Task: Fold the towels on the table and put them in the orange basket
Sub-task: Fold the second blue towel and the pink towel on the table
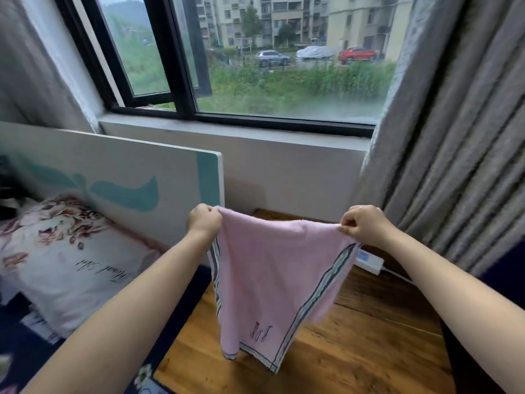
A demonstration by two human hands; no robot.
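Clearly soft and light, the pink towel (270, 280) droops between the left hand (204, 220) and right hand (362, 223), each pinching a top corner, the best hold.

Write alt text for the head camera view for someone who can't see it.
Two hands, left hand and right hand, pinch the top corners of a pink towel with striped borders, holding it up above a wooden table. Behind are a window, grey curtains and a bed.
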